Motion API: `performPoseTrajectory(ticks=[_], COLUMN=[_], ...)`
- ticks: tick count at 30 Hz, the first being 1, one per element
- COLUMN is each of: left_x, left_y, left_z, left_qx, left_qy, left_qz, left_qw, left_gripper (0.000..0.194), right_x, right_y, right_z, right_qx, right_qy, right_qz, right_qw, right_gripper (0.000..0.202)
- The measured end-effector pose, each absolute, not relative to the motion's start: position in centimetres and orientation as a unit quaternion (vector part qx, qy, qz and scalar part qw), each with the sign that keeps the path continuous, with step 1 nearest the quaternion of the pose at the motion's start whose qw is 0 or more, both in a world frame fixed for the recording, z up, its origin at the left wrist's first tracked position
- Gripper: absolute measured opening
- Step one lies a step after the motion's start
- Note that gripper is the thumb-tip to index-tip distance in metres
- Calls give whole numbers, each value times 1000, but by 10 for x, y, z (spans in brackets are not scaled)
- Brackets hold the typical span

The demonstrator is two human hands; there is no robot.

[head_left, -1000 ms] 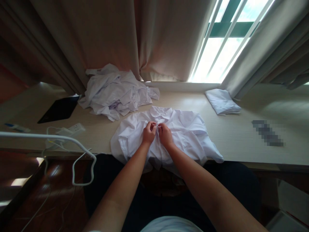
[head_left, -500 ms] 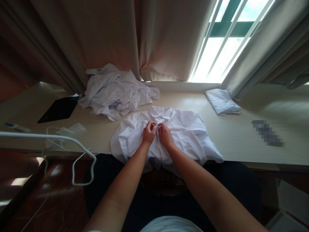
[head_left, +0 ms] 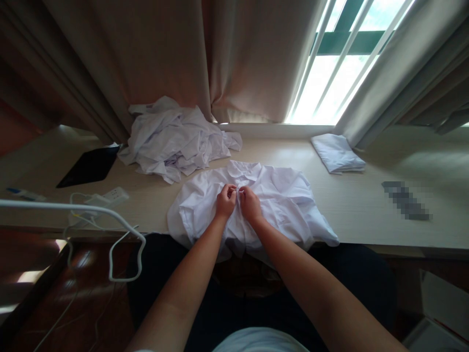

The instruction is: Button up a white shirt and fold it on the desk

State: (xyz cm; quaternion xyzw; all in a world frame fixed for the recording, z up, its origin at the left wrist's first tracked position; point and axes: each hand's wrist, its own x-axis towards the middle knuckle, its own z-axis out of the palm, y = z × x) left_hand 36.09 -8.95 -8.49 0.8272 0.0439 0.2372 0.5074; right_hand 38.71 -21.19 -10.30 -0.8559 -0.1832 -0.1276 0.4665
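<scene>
A white collared shirt (head_left: 286,195) lies spread on the table in front of me, its collar toward the window and its lower part hanging over the front edge. My left hand (head_left: 226,199) pinches the front of the shirt just below the collar. Close beside it, my right hand (head_left: 249,202) pinches the same strip of cloth from the other side. Both hands are closed, with fingertips almost meeting. Whether a button sits between the fingers is too small to tell.
Behind the shirt to the left is a crumpled heap of white clothes (head_left: 179,137). A folded white garment (head_left: 337,154) lies at the back right. On the left are a flat black object (head_left: 90,165), a power strip (head_left: 115,195) and a white bent tube (head_left: 73,205). Curtains (head_left: 161,58) hang behind.
Both hands keep their pinch on the shirt front with barely any movement. The view has shifted very slightly.
</scene>
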Motion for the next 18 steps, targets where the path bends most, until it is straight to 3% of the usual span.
performPoseTrajectory(ticks=[18], left_x=[362], left_y=[-89], left_z=[-87], left_qx=[827], left_qy=[39], left_qz=[237], left_qw=[509], left_gripper=[16], right_x=[387], right_y=[-211], right_z=[-103], right_qx=[-866], right_qy=[-172], right_qz=[-131], right_qw=[450], right_gripper=[22])
